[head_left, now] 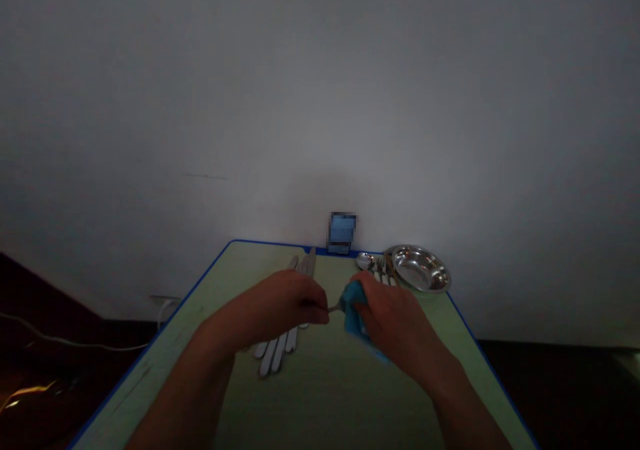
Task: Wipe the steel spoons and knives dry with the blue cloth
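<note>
- Head view: the left hand (pixel 306 302) pinches one end of a thin metal utensil (pixel 335 309), and the right hand (pixel 387 309) squeezes a blue cloth (pixel 356 311) around or against the other end.
- The utensil is in the air, between the two hands, over the near-middle of the table (pixel 350 397). I cannot tell if it is a spoon or a fork, because fingers and cloth hide its ends.
- To rub it well, I think the left pinch should be firm, so the utensil does not spin or slip.
- The cloth should lie snug between the fingers and the metal, with a gentle squeeze and small slides along it.
- Its loose corner hangs down under the right hand, so it is best to mind that it does not snag.
- Both arms reach in from the near side. The left wrist bends, so its fingers point right; the right hand reaches up and left to meet it.
- White-handled knives (pixel 274 357) lie under the left arm, so lifting the elbow a bit may help.
</note>
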`<state>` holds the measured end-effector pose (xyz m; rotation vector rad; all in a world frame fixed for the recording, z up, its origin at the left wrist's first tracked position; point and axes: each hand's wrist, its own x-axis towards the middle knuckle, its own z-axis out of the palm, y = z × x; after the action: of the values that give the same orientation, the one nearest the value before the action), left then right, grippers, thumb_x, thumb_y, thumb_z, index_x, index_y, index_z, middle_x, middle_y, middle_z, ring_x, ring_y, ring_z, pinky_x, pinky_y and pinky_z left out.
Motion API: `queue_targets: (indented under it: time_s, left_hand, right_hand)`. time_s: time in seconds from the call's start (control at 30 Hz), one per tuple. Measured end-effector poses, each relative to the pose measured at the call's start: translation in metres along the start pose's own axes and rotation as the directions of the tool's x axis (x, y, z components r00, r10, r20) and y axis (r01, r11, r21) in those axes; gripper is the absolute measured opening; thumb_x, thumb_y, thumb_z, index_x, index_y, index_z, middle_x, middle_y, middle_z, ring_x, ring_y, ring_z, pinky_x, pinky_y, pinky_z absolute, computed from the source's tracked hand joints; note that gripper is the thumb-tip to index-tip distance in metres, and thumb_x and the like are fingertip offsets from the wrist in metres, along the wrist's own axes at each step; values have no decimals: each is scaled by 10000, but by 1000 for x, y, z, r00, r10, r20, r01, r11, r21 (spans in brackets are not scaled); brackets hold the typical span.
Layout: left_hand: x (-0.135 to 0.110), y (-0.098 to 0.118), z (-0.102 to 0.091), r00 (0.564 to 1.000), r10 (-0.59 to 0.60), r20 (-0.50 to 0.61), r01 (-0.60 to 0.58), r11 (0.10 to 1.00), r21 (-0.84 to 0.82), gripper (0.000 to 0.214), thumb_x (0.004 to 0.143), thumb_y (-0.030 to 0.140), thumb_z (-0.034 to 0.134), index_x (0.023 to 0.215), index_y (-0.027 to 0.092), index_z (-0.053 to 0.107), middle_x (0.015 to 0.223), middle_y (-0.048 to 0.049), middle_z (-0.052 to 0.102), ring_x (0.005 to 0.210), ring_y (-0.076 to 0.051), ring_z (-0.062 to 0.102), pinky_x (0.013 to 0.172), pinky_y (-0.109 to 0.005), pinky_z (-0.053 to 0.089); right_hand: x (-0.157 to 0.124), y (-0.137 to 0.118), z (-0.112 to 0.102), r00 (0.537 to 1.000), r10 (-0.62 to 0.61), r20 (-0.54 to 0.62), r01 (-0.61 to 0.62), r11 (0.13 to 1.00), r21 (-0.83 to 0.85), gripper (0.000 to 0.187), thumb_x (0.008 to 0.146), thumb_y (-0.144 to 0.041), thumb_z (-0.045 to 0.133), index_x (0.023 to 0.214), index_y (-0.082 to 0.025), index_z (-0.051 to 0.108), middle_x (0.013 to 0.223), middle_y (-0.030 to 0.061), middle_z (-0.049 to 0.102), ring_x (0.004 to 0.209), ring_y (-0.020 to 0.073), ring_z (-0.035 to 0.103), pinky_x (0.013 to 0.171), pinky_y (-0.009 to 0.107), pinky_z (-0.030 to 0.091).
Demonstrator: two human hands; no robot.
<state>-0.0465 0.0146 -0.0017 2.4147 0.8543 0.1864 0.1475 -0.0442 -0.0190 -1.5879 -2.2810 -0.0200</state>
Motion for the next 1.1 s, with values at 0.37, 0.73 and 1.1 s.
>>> queue_targets:
  time_s: [0.37,0.73,1.1]
  left_hand:
    - [7,10,4,990,-102,100,132,918,-375,176,752,313,591,713,149,644,635,7,617,601,-116,561,556,-199,388]
    - [10,23,11,991,-103,91,137,809,-571,165,749,310,599,708,151,583,627,22,599,596,-105,556,579,-207,423]
    - [12,33,22,974,-176,-143,129,948,-291,185,799,278,528,701,161,631,610,21,607,580,-113,535,548,-195,369]
  right_hand:
    - [-3,4,0,963,176,-206,-114,952,284,160,922,-300,364,969,-204,485,671,-2,587,579,151,567,543,248,369]
    - [-2,4,-1,877,356,-322,-206,885,417,237,915,-405,373,911,-194,483,656,2,571,569,151,543,549,254,368]
    - [-4,11,-10,955,234,-181,-184,950,254,189,927,-315,317,910,-182,450,703,57,606,649,203,586,551,269,334]
